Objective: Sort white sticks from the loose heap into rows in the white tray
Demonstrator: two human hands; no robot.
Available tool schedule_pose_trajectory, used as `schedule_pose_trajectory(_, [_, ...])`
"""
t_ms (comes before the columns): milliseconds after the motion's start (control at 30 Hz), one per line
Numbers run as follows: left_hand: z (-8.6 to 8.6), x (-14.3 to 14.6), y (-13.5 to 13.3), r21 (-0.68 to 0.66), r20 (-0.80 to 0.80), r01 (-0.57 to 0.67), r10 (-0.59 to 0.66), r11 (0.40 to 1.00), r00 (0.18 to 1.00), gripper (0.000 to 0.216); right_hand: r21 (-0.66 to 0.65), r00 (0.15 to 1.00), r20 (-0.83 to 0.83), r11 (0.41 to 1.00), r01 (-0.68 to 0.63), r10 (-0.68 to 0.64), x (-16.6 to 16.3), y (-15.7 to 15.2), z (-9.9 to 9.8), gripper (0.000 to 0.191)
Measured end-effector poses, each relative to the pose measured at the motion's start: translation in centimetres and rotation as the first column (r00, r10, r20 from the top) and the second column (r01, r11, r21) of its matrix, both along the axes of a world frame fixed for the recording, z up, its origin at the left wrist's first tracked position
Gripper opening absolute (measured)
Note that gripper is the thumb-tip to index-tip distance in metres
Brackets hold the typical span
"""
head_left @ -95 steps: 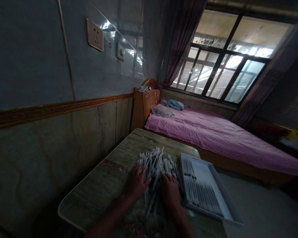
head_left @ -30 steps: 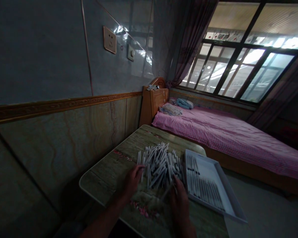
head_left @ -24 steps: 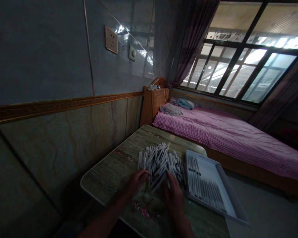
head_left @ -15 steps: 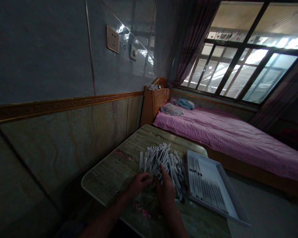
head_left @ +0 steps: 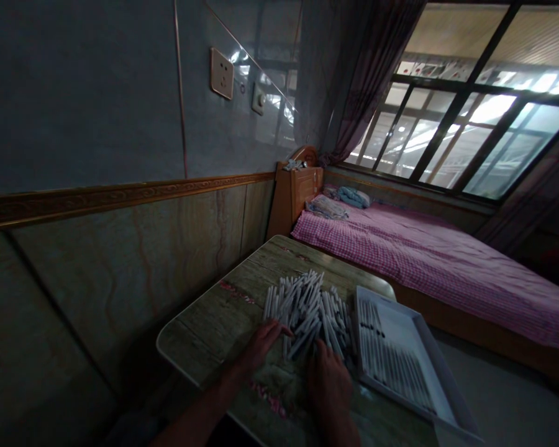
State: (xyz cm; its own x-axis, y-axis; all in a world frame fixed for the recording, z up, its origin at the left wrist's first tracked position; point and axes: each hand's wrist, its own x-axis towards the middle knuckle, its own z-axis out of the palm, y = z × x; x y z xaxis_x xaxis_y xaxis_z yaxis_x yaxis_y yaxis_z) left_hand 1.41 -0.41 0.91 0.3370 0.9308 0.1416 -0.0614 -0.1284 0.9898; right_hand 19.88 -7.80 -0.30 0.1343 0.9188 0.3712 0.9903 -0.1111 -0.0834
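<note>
A loose heap of slim white pens [head_left: 302, 304] lies on a small wood-patterned table [head_left: 205, 335]. My left hand [head_left: 263, 341] is at the heap's near left side, fingers stretched toward the pens and seemingly holding none. At the near right edge of the heap, my right hand [head_left: 330, 375] has its fingers curled down; what is between the fingertips is hidden. Right of the heap is a shallow white tray [head_left: 412, 332], with pens lined up side by side in two rows along its left part.
A bed with a pink checked cover [head_left: 400, 242] stands behind the table. Tiled wall [head_left: 121, 261] runs along the left, with a socket [head_left: 222, 73] on it. The tray's near right corner reaches past the table edge.
My right hand has drawn back from the middle of the heap toward the near right, and its fingers are more curled. My left hand has opened a little. The view has shifted slightly.
</note>
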Motion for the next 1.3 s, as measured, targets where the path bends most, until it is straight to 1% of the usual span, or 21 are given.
schedule_pose_trajectory(67, [-0.2,-0.1,0.1,0.001,-0.010,-0.003,0.003,1.000,1.000,0.037,-0.023,1.000,0.022,1.000,0.005,-0.004,0.0,0.2,0.1,0.037])
schedule_pose_trajectory(167, [-0.6,-0.1,0.3,-0.023,0.020,-0.005,0.006,1.000,1.000,0.034,-0.031,1.000,0.022,1.000,0.005,-0.004,0.1,0.4,0.0,0.039])
schedule_pose_trajectory(233, [-1.0,0.0,0.5,-0.038,0.032,-0.004,0.006,0.999,0.999,0.031,-0.022,1.000,0.001,1.000,0.018,-0.018,0.3,0.3,-0.3,0.038])
schedule_pose_trajectory(300, [-1.3,0.2,0.8,-0.091,0.051,-0.006,0.011,0.996,0.999,0.031,0.006,0.999,-0.039,1.000,0.019,-0.019,0.5,0.3,-0.7,0.037])
schedule_pose_trajectory(367, [-1.6,0.4,1.0,-0.169,0.117,-0.008,0.028,0.986,0.993,0.035,0.075,0.995,-0.097,0.997,-0.005,0.012,0.8,0.2,-1.2,0.037])
schedule_pose_trajectory(467, [-1.8,0.6,1.3,-0.257,0.272,-0.002,0.075,0.966,0.959,0.041,0.243,0.976,-0.202,0.970,-0.026,0.077,1.4,-0.1,-1.8,0.036])
schedule_pose_trajectory(533, [-1.7,0.5,1.3,-0.310,0.354,-0.002,0.117,0.951,0.928,0.041,0.337,0.957,-0.280,0.941,0.027,0.073,1.8,-0.5,-2.1,0.036])
schedule_pose_trajectory(633, [-1.4,0.3,1.4,-0.411,0.446,0.000,0.201,0.911,0.872,0.040,0.410,0.918,-0.393,0.903,0.127,0.049,2.4,-1.3,-2.5,0.035])
schedule_pose_trajectory(733, [-1.3,0.2,1.4,-0.498,0.484,0.019,0.260,0.867,0.835,0.036,0.460,0.869,-0.491,0.866,0.198,0.062,2.7,-1.9,-2.8,0.033])
schedule_pose_trajectory(800, [-1.3,0.2,1.4,-0.525,0.492,0.044,0.261,0.850,0.830,0.031,0.495,0.838,-0.535,0.844,0.208,0.108,2.6,-2.1,-3.0,0.031])
schedule_pose_trajectory(900, [-1.5,0.2,1.4,-0.527,0.521,0.090,0.238,0.845,0.820,0.026,0.538,0.797,-0.562,0.829,0.152,0.219,2.1,-2.1,-3.0,0.028])
schedule_pose_trajectory(1000, [-1.6,0.3,1.4,-0.528,0.545,0.106,0.240,0.843,0.803,0.021,0.544,0.756,-0.578,0.836,0.076,0.308,1.3,-1.9,-2.9,0.027])
schedule_pose_trajectory(1167, [-1.2,0.2,1.4,-0.538,0.546,0.108,0.248,0.836,0.800,0.015,0.529,0.715,-0.599,0.848,0.015,0.361,0.6,-2.0,-3.0,0.027])
schedule_pose_trajectory(1300, [-1.0,0.2,1.4,-0.546,0.540,0.107,0.252,0.831,0.803,0.016,0.513,0.699,-0.606,0.858,-0.021,0.380,0.6,-2.0,-3.3,0.026])
